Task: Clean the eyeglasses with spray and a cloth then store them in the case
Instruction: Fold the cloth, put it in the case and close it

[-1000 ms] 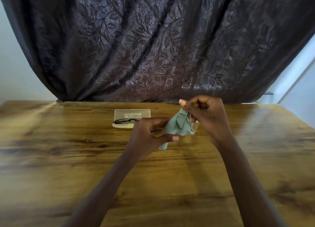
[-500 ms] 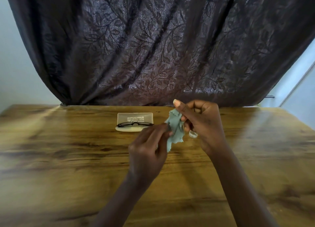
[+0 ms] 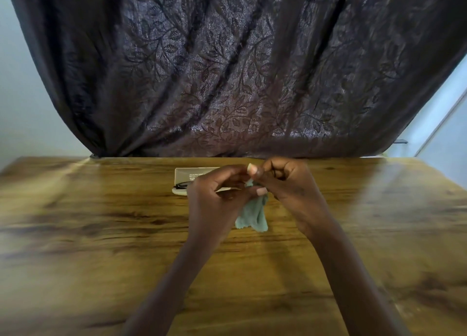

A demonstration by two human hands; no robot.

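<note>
A pale green cloth (image 3: 254, 215) with a zigzag edge hangs down between my two hands above the wooden table (image 3: 101, 234). My left hand (image 3: 214, 199) and my right hand (image 3: 290, 186) meet over its top, and both pinch it with their fingertips. Behind my left hand lies the open cream glasses case (image 3: 188, 175), its lid tipped back. The black eyeglasses (image 3: 182, 184) rest in it, and only their left end shows past my hand. A spray bottle is not visible.
A dark leaf-patterned curtain (image 3: 240, 70) hangs behind the table's far edge. Pale wall shows at the left, and a light window frame (image 3: 439, 126) at the right.
My hands have drawn together and now cover most of the case. The cloth, held up between them before, now hangs lower, under my fingers. The camera has tilted slightly.
</note>
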